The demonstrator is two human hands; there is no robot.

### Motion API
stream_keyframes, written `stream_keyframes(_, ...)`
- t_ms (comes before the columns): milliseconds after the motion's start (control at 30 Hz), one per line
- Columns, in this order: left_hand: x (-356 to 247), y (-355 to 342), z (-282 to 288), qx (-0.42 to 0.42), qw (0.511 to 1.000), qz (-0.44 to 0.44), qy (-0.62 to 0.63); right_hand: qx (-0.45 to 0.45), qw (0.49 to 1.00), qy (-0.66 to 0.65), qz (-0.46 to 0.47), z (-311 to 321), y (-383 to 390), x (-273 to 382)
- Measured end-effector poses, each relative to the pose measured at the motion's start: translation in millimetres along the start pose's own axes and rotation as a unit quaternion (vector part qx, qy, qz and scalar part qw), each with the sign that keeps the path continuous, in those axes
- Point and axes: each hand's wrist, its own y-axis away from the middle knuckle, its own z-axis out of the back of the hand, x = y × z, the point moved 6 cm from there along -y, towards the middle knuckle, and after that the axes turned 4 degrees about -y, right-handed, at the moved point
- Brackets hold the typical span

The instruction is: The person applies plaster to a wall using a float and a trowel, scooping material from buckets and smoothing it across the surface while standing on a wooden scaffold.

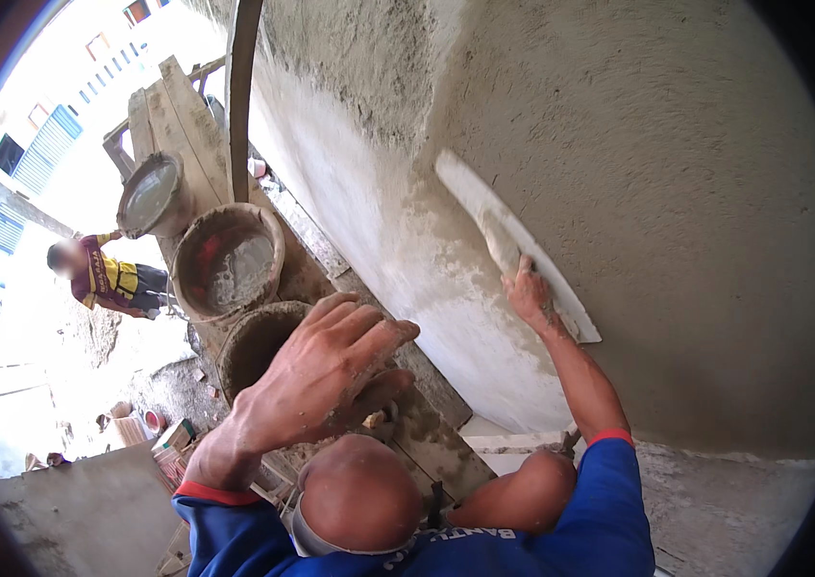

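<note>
My right hand grips the handle of a long white plastering float, which lies against the grey plastered wall in a diagonal, along a patch of paler, wet-looking render. My left hand is raised in the lower middle, over the boards and a dark mortar bucket; its fingers are loosely bent and apart, with nothing visible in them.
Scaffold planks run along the wall, carrying a mortar-crusted bucket and another beside an upright post. At the left, lower down, a co-worker stands among rubble and sacks. A low concrete wall fills the lower left.
</note>
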Motion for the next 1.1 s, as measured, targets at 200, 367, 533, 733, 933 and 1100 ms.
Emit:
stream_keyframes(200, 17.4, 31.9, 12.8, -0.026, 0.999, 0.036, -0.030, 0.120, 0.990, 0.046, -0.051, -87.4, 89.2, -98.0)
stream_keyframes(367, 48.0, 54.8, 8.7, -0.025, 0.995, 0.093, -0.015, 0.123, 0.986, 0.040, -0.109, -62.9, 162.7, -151.2)
stream_keyframes(533, 61.9, 44.9, -3.0, -0.044, 0.992, 0.115, -0.005, -0.043, 0.998, -0.018, -0.035, -21.2, 88.6, -58.5)
stream_keyframes(733, 42.0, 4.5, -22.2, 0.002, 0.999, 0.040, -0.016, 0.037, 0.999, -0.013, -0.021, -80.2, 16.9, -25.5)
stream_keyframes(933, 45.1, 4.6, -26.0, 0.025, 0.997, 0.070, -0.015, 0.190, 0.972, 0.097, -0.097, -140.4, 128.8, -157.8)
stream_keyframes(1100, 45.6, -6.4, -50.3, 0.049, 0.996, 0.068, -0.020, 0.187, 0.967, 0.096, -0.143, -84.3, 229.5, -229.7)
